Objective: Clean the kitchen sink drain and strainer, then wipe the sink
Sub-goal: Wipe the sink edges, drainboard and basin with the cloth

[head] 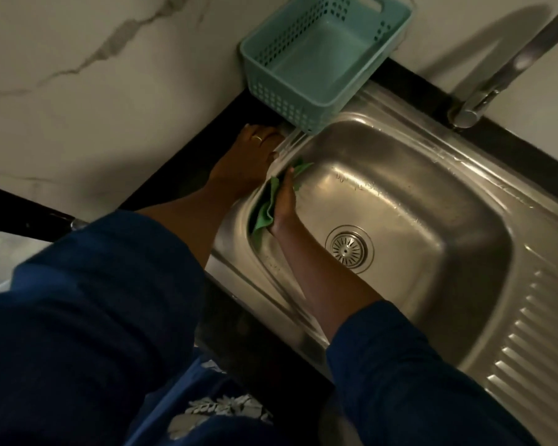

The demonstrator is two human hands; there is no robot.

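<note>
A stainless steel sink (432,201) fills the right half of the view. Its round metal strainer (348,248) sits in the drain at the basin's middle. My right hand (285,201) is inside the basin and presses a green cloth (266,209) against the basin's left wall, below the rim. My left hand (253,156), with a ring on one finger, rests flat with fingers spread on the black counter at the sink's left rim, holding nothing.
An empty teal plastic basket (271,98) stands at the sink's far left corner, partly over the rim. A metal tap (503,69) rises at the far right. A ribbed drainboard (535,333) lies to the right. Marble wall panels stand behind the black counter (207,130).
</note>
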